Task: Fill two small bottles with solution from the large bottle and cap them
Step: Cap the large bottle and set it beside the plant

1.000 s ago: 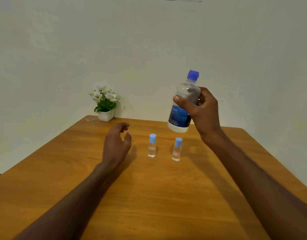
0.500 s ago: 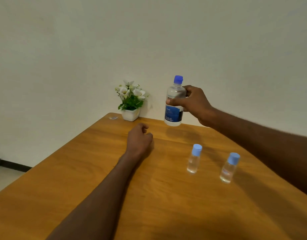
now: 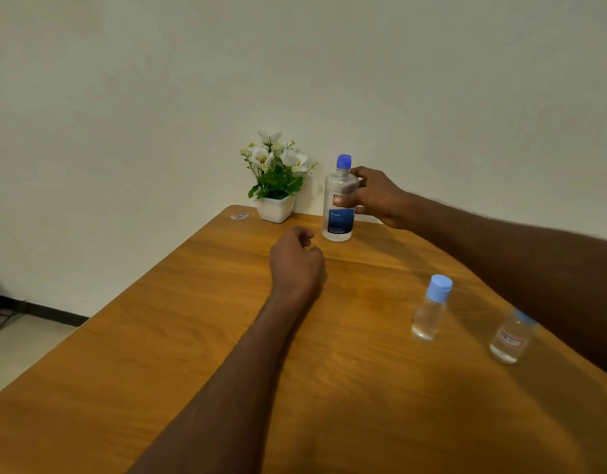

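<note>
The large clear bottle [image 3: 340, 220], with a blue cap and blue label, stands upright on the wooden table [image 3: 178, 343] at its far edge, next to the plant. My right hand [image 3: 379, 200] holds it: the thumb lies across its front and the fingers reach behind its shoulder. My left hand [image 3: 295, 261] rests on the table just in front of the bottle, loosely curled and holding nothing. Two small clear bottles stand capped at the right. The nearer-left one [image 3: 431, 311] is fully visible. My right forearm partly hides the cap of the other [image 3: 510, 338].
A white pot of white flowers [image 3: 276, 186] stands at the table's far corner against the wall. A small clear scrap [image 3: 239, 216] lies to its left. The table's left edge drops to the floor.
My right hand has lowered the large bottle from the air onto the table beside the plant. The view has turned left, so the small bottles now sit at the right. My left hand has curled and stayed low.
</note>
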Tool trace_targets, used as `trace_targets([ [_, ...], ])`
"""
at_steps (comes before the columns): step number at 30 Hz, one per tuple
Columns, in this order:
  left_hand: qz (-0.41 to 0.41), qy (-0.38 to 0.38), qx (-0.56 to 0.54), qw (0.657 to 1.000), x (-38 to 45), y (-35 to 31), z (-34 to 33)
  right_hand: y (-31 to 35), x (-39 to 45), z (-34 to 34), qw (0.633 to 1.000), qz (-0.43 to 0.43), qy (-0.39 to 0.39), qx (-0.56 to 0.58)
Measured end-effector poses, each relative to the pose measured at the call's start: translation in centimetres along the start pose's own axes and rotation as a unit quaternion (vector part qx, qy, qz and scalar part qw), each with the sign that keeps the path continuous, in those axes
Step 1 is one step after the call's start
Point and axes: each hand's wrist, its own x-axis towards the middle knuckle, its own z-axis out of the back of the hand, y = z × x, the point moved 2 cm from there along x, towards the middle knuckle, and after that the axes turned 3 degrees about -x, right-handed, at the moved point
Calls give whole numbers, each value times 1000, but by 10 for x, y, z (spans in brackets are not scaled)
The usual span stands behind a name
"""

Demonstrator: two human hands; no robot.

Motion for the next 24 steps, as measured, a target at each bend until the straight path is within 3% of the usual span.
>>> trace_targets([
  [14, -3, 19, -3, 1000, 0, -1, -2, 3, 29, -11, 981, -28, -92, -167],
  [24, -12, 23, -7, 1000, -2, -3, -2, 13, 26, -20, 971, -49, -112, -204],
])
